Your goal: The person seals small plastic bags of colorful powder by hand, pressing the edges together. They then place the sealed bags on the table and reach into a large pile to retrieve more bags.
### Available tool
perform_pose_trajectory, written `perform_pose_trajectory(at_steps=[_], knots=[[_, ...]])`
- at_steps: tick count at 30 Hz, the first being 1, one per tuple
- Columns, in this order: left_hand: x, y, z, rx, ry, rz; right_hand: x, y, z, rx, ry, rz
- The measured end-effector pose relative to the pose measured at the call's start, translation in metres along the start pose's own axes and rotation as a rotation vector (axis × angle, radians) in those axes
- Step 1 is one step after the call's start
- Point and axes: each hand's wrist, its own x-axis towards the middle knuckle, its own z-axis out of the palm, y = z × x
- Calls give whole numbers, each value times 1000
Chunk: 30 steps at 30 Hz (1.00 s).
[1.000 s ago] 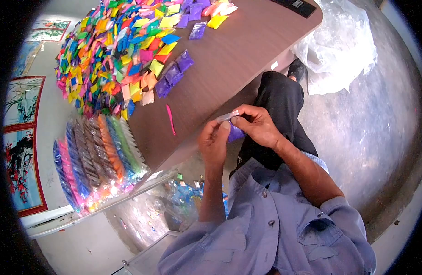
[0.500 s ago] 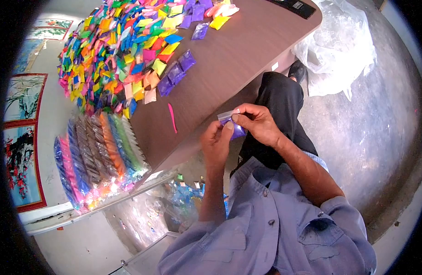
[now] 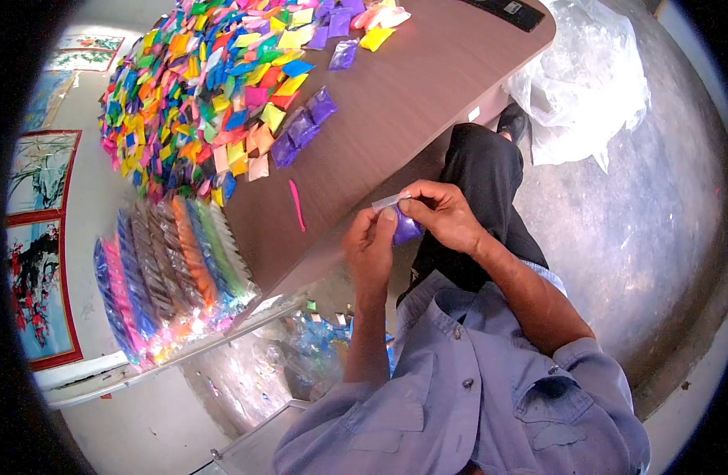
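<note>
Between my two hands, above my lap and just off the table's edge, is a small clear zip bag (image 3: 407, 229) with purple contents. My left hand (image 3: 369, 246) pinches the left end of its clear top strip between thumb and fingers. Thumb and forefinger of my right hand (image 3: 445, 215) pinch the same strip at its right end. The purple part hangs below the fingers. On the brown table (image 3: 364, 127), nearest my hands, lies a thin pink plastic stick (image 3: 297, 206). Farther back are several filled purple bags (image 3: 302, 127) in a row.
A large heap of small colourful packets (image 3: 198, 87) covers the table's far left. Long clear sleeves of coloured packets (image 3: 170, 269) lie at the left edge. A dark flat object (image 3: 508, 11) is at the back corner. A big clear plastic bag (image 3: 578, 87) stands on the floor at right.
Both hands keep their pinch on the bag's top. My left hand has shifted slightly left, and the bag's strip has tilted and moved a little with it.
</note>
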Motion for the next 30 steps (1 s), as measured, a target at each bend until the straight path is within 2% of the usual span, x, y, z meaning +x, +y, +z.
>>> perform_pose_trajectory(at_steps=[4, 7, 9, 13, 19, 21, 25, 27, 30], knots=[[1, 1, 5, -55, 9, -48, 1, 5, -3, -18, -12, -40], [2, -3, 1, -34, 17, -34, 2, 3, 0, -26, -27, -34], [4, -10, -1, -50, 16, 52, 2, -1, 1, -16, -30, -22], [4, -2, 2, -80, 25, 39, 2, -7, 3, -36, -55, 5], [-1, 3, 4, -21, 42, -51, 1, -4, 0, 75, -6, 8], [-4, 4, 2, -25, -49, -154, 1, -5, 0, 115, 2, 22], [-4, -4, -2, 6, -48, -76, 2, -4, 4, 87, 0, 30], [-3, -5, -3, 29, 17, -15, 1, -6, 6, 81, -7, 36], [-1, -5, -5, 12, 16, -3, -1, -11, 5, 43, -124, 6]])
